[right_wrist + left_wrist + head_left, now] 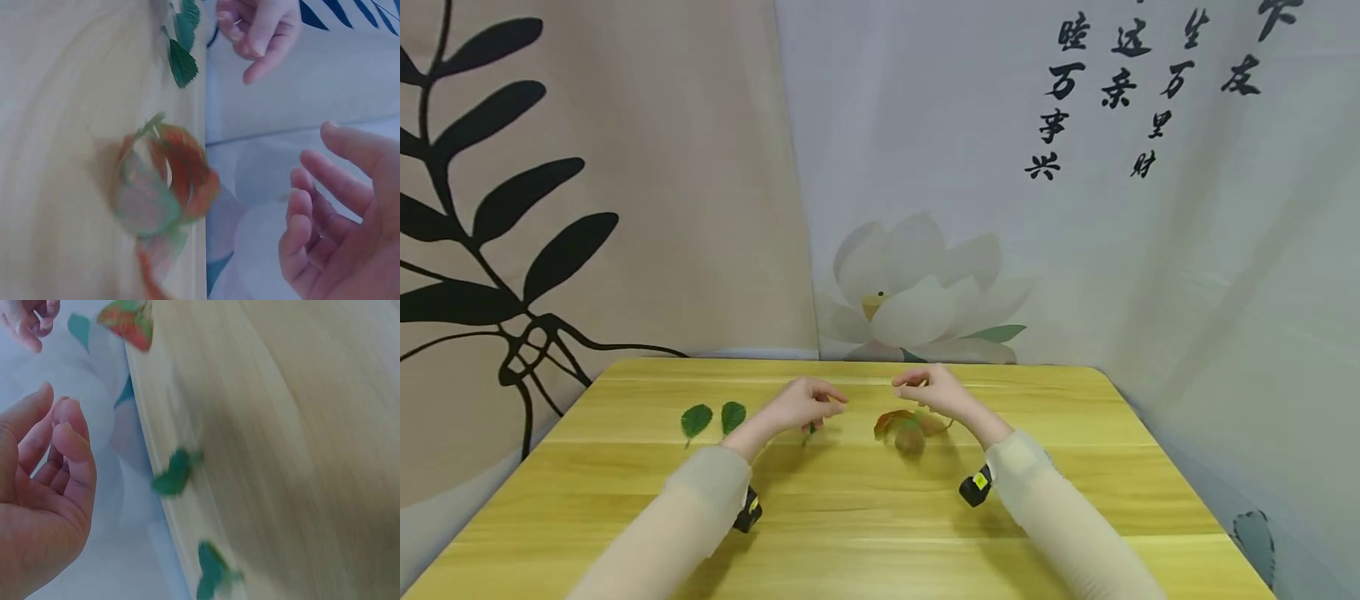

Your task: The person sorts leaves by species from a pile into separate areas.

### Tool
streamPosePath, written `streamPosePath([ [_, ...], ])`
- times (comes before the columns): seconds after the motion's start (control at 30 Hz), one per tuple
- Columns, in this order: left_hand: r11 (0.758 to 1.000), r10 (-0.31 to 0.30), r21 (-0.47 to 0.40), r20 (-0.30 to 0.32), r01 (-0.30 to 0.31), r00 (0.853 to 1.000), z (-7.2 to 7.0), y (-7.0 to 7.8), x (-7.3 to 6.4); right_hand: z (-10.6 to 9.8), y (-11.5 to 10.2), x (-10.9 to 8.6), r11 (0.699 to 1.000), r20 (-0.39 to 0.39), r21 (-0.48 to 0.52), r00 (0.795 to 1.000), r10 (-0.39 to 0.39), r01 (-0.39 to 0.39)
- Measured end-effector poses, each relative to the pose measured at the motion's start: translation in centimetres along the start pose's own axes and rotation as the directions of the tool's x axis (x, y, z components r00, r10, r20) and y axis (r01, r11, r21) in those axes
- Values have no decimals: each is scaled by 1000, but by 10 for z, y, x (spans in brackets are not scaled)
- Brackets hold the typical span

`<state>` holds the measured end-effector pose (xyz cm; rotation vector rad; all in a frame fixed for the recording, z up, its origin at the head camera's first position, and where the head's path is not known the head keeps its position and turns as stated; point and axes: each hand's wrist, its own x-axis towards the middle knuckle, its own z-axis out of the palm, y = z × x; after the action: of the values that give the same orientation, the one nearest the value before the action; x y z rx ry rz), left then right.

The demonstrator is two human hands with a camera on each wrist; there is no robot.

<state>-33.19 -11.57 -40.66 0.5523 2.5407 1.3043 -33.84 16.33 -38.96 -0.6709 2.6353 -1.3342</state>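
My left hand [801, 406] hovers over the middle of the table with its fingers loosely bent and nothing between them. Beneath it a small green leaf [808, 430] is partly hidden. Two more green leaves, one rounded [697, 420] and another half behind my wrist [733, 415], lie to its left. Across from it, my right hand [942, 393] is also raised and holds nothing, fingers relaxed in the right wrist view. Just below that hand sits a cluster of red-and-green leaves [910, 437], curled and blurred in the right wrist view.
The yellow wood-grain table [850, 542] ends at a cloth backdrop [917, 167] printed with a lotus, dark leaves and writing. Black cube-shaped devices are worn at the left wrist [748, 510] and the right wrist [975, 487].
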Motion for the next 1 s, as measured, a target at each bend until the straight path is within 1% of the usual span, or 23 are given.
streamPosePath([
  [0.17, 1000, 21, -9, 2, -21, 1000, 18, 7, 11, -8, 16, -25, 999, -33, 46, 999, 28, -27],
  [0.27, 999, 26, -37, -13, -26, 1000, 26, 9, 17, -7, 25, -36, 996, -66, 84, 997, 45, -40],
  [0.33, 999, 22, -49, -23, -23, 999, 31, 8, 20, -5, 28, -41, 995, -95, 90, 994, 55, -47],
  [0.4, 999, 28, -46, -30, -29, 999, 35, 8, 24, -2, 29, -43, 998, -120, 60, 992, 44, -37],
  [0.5, 999, 35, -37, -35, -36, 999, 40, 9, 29, 2, 28, -45, 999, -138, -31, 990, -16, 12],
  [0.57, 999, 35, -28, -41, -36, 999, 44, 12, 33, 4, 28, -44, 995, -130, -86, 990, -56, 45],
  [0.63, 999, 33, -16, -45, -33, 998, 48, 14, 36, 6, 28, -42, 990, -114, -120, 990, -82, 68],
  [0.77, 999, 37, 21, -41, -36, 998, 57, 19, 41, 7, 33, -38, 984, -80, -169, 995, -66, 52],
  [0.93, 994, 70, 91, -20, -68, 997, 69, 20, 47, 7, 45, -34, 975, -47, -221, 999, 4, -14],
  [1.0, 989, 89, 121, -21, -85, 996, 74, 20, 49, 6, 50, -32, 969, -25, -244, 999, 21, -27],
])
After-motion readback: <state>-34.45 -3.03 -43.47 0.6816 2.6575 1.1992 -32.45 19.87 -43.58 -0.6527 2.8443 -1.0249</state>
